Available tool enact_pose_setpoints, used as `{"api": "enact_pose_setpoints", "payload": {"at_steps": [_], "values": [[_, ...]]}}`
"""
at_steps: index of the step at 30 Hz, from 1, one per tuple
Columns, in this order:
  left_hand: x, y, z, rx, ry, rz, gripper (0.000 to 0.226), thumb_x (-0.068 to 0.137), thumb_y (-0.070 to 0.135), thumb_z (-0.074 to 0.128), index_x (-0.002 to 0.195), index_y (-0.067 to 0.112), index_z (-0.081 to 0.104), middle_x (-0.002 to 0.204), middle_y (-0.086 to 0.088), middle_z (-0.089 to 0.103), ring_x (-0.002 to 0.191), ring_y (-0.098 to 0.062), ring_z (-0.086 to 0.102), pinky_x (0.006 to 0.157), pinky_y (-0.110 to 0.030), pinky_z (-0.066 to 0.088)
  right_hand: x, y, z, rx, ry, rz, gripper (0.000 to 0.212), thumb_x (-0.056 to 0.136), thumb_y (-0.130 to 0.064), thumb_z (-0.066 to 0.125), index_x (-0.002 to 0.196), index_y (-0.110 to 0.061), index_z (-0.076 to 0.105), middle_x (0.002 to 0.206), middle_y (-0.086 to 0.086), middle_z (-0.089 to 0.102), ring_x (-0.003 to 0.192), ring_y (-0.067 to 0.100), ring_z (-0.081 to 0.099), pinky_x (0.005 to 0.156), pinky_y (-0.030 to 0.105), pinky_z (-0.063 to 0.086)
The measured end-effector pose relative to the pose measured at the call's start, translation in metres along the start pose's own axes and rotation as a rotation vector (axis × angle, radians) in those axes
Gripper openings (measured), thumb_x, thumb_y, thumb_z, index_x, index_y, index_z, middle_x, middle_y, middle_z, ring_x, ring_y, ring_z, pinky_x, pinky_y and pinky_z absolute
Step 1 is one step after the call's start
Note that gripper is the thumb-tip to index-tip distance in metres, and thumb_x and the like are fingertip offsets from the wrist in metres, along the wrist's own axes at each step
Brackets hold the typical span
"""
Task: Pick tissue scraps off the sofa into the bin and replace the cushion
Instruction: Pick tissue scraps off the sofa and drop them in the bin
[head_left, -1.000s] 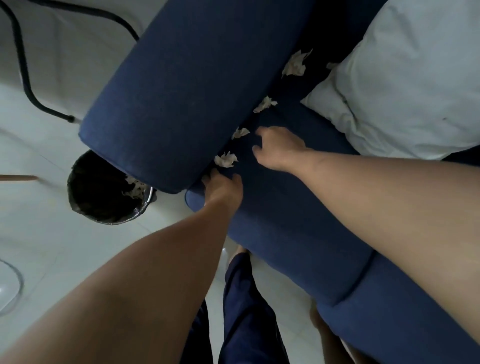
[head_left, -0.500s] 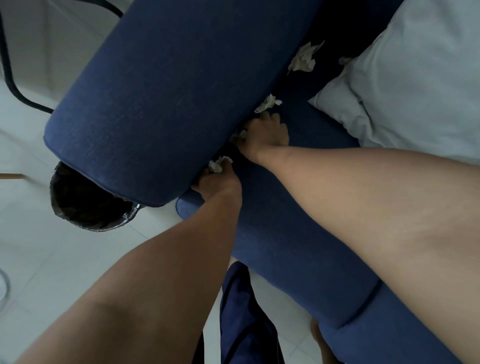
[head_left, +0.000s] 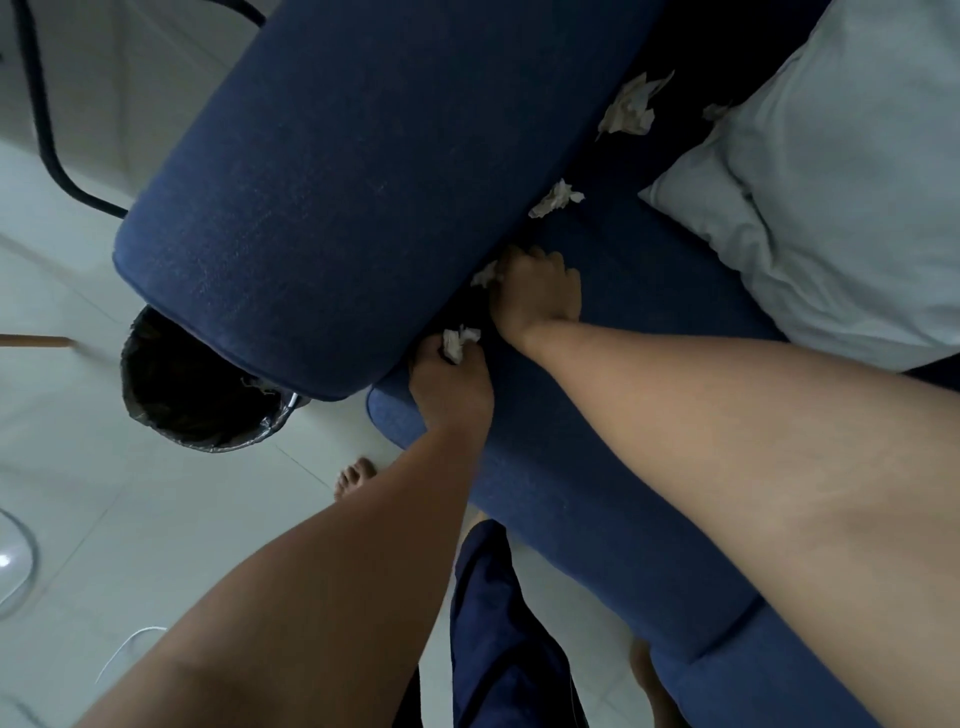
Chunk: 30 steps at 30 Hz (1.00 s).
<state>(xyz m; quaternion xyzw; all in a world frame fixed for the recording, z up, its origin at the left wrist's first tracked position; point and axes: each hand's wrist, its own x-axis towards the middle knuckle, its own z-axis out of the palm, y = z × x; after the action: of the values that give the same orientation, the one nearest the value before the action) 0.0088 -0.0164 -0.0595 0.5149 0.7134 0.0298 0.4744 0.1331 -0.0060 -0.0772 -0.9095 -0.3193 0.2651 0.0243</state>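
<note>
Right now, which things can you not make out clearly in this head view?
- Bin: the sofa armrest covers its far side, and the dark liner hides most contents.
- Tissue scrap at the right hand: mostly covered by fingers.
- Small scrap: partly behind the pillow.
- Pillow: cut off by the right edge.

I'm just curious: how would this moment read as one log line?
left hand: gripping tissue scrap | right hand: pinching scrap | bin: beside sofa arm
</note>
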Motion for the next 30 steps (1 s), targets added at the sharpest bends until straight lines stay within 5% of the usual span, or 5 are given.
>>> {"api": "enact_pose_setpoints", "payload": {"at_steps": [6, 12, 23, 30], "values": [[-0.007, -0.016, -0.035, 0.09, -0.054, -0.07, 0.024, 0.1, 0.025, 0.055, 0.114, 0.008, 0.064, 0.104, -0.009, 0.066, 0.072, -0.015, 0.055, 0.068, -0.019, 0.034, -0.048, 0.02, -0.017, 0.274, -0.155, 0.006, 0.011, 0.098, -0.028, 0.061, 0.107, -0.022, 0.063, 0.103, 0.004, 0.068, 0.088, 0.024, 0.065, 0.061, 0.031, 0.051], [-0.023, -0.025, -0.069, 0.087, -0.138, -0.127, 0.038, 0.097, 0.025, 0.056, 0.135, 0.017, 0.054, 0.112, -0.008, 0.06, 0.101, -0.031, 0.057, 0.079, -0.033, 0.041, -0.078, 0.01, -0.041, 0.22, -0.186, -0.058, 0.028, 0.099, -0.027, 0.061, 0.127, -0.027, 0.061, 0.116, 0.002, 0.069, 0.098, 0.025, 0.065, 0.066, 0.032, 0.053], [-0.023, -0.057, -0.136, 0.031, -0.164, -0.16, 0.013, 0.09, 0.032, 0.063, 0.096, 0.02, 0.062, 0.087, -0.008, 0.072, 0.083, -0.03, 0.069, 0.077, -0.042, 0.057, -0.132, -0.046, -0.036, 0.077, -0.335, -0.095, 0.011, 0.096, -0.035, 0.059, 0.102, -0.028, 0.065, 0.103, -0.003, 0.069, 0.084, 0.023, 0.06, 0.063, 0.03, 0.046], [0.003, -0.088, -0.201, 0.042, -0.189, -0.175, 0.013, 0.089, 0.035, 0.063, 0.091, 0.023, 0.056, 0.085, 0.001, 0.069, 0.084, -0.028, 0.07, 0.083, -0.04, 0.056, -0.176, -0.101, 0.006, 0.085, -0.418, -0.088, 0.016, 0.095, -0.041, 0.059, 0.099, -0.027, 0.065, 0.107, -0.004, 0.071, 0.097, 0.026, 0.064, 0.068, 0.03, 0.043]]}}
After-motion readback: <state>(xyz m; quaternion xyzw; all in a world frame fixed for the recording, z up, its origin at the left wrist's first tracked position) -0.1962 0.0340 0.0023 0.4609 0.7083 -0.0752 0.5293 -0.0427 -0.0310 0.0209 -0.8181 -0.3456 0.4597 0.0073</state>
